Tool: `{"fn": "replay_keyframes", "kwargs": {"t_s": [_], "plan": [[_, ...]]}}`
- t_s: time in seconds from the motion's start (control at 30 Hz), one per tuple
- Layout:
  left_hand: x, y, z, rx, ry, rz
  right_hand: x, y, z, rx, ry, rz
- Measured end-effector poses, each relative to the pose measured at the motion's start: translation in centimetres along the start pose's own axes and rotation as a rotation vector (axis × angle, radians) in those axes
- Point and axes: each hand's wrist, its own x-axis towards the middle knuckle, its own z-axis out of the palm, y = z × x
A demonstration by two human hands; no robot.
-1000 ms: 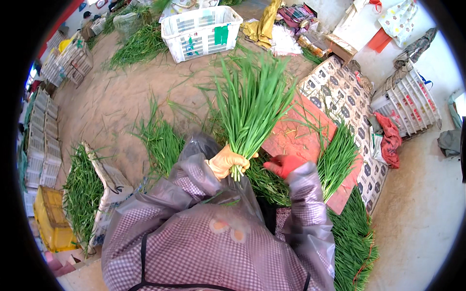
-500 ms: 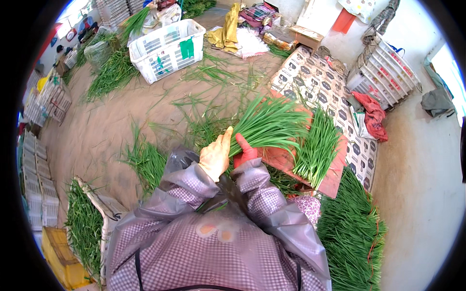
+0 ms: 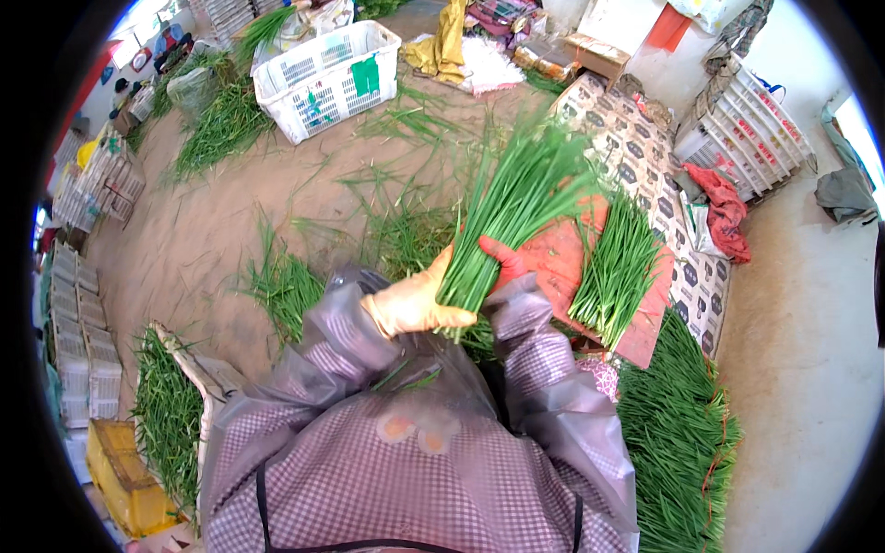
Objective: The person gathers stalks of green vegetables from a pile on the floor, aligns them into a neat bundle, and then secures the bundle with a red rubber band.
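A bunch of green chives (image 3: 525, 198) is tilted up in front of me, its leaf tips blurred toward the upper right. My right hand (image 3: 503, 262), in a red glove, grips the bunch from the right with the thumb across the stems. Closed around the lower stems from the left is my left hand (image 3: 415, 300), in a pale yellow-orange glove. The fingers behind the bunch are hidden. Just right of my hands, a second pile of chives (image 3: 616, 276) lies on a red board (image 3: 645, 336).
Bundled chives (image 3: 678, 442) are stacked at my right, and loose chives (image 3: 286, 295) lie on the floor at left. A white crate (image 3: 336, 78) stands ahead. Nearer on the left are a container of greens (image 3: 166, 396) and a yellow box (image 3: 124, 479). White crates (image 3: 747, 138) lean at the right wall.
The bunch has swung more upright, with its stem ends now showing lower down. My left hand, previously beside the stems with fingers pointing up, has turned and closed around them.
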Motion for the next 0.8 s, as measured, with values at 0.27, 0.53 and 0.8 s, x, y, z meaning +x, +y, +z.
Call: {"fn": "replay_keyframes", "kwargs": {"t_s": [0.27,0.53,0.8], "plan": [[-2.6,-0.1,-1.2,-0.369,-0.099,-0.201,-4.8,6.0,-0.8,-0.270,-0.082,0.092],[-3.3,-2.6,0.6,-0.631,0.113,-0.295,-4.6,6.0,-0.3,-0.557,-0.058,0.159],[-2.8,-3.5,-0.4,-0.997,-0.165,-0.297,-3.5,6.6,-0.1,-0.534,-0.276,0.355]]}}
